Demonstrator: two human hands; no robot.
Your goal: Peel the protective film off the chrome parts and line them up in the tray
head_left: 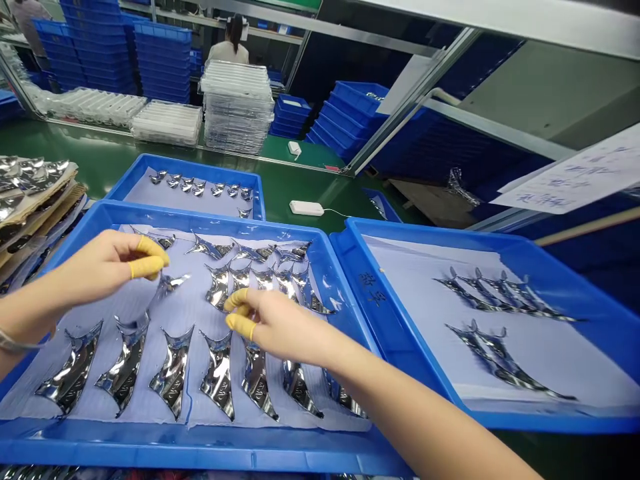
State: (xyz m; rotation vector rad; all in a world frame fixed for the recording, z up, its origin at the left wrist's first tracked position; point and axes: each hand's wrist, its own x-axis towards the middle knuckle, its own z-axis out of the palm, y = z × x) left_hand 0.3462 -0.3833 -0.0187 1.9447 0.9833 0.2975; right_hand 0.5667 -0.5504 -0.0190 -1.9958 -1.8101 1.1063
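Over the blue tray [200,450], left hand [103,270] pinched narrow in yellow finger cots [147,267], holding anything or not impossible to tell, just beside a loose chrome-foil piece [173,283]; right hand [283,323] slightly parted, nothing visibly gripped, hovering above more chrome-foil pieces [219,287].

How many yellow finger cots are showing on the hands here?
4 finger cots: two on the left hand, two on the right hand; more may be hidden.

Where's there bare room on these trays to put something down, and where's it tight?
The right blue tray has the most: bare lilac sheet between its rim and its two rows of shiny curved metal pieces. The front tray is crowded, its pieces packed in rows around the left hand and right hand.
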